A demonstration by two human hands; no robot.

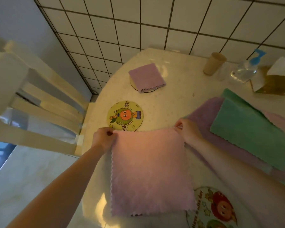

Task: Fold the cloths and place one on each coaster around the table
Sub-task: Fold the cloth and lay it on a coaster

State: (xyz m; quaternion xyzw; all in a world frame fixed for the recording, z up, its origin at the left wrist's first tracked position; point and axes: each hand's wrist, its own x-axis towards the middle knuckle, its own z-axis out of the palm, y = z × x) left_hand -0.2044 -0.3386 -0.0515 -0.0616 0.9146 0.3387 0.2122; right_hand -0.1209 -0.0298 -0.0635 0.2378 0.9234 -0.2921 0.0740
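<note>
Round worktop (179,89), its curved edge running down the left beside a white chair (39,99); bare surface lies between the cartoon coaster (125,116) and the far coaster (148,91), which already carries a folded purple cloth (146,77). Your pink cloth (150,171) hangs spread over the near edge, its top corners pinched by the fingers of your left hand (104,139) and right hand (187,130), both arms stretched forward. It hides part of a third coaster (211,209), cut off at the bottom. Right: green cloth (250,129) stacked on purple cloths (207,112). Cup (214,63), bottle (245,69) and box (276,79) at the back are blurred.
</note>
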